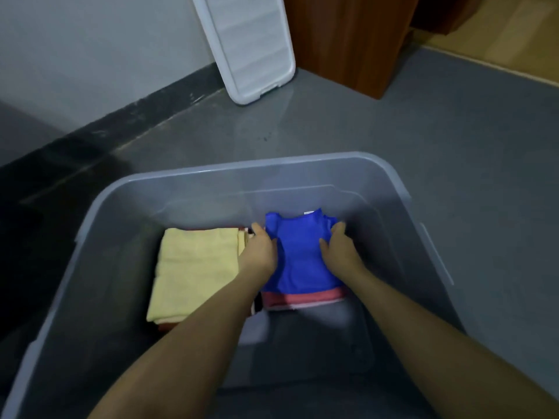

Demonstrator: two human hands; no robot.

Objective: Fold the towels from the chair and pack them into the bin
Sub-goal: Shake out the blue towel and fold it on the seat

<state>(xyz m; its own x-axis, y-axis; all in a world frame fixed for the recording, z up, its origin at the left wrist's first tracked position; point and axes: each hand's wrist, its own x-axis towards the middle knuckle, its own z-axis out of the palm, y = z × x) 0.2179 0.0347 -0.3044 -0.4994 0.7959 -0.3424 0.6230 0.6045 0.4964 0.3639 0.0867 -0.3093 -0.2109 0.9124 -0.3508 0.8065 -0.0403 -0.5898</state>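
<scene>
Translucent smooth plastic bin (pixel 378 176) is holding soft cloth towels (pixel 299 255); white ribbed plastic lid (pixel 248 46) is leaning by wood-grain furniture (pixel 348 40); the floor (pixel 423 131) is gleaming glossy grey.

readable text: none | small white tag at far edge of blue towel (pixel 302 252): too small to read

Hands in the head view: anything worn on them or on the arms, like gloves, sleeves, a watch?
Nothing worn shows. The left hand and right hand are bare, with no gloves, and no rings can be made out in this soft picture. Both forearms are uncovered from the wrist to the frame's lower edge: no sleeve, watch, band or marking.
</scene>
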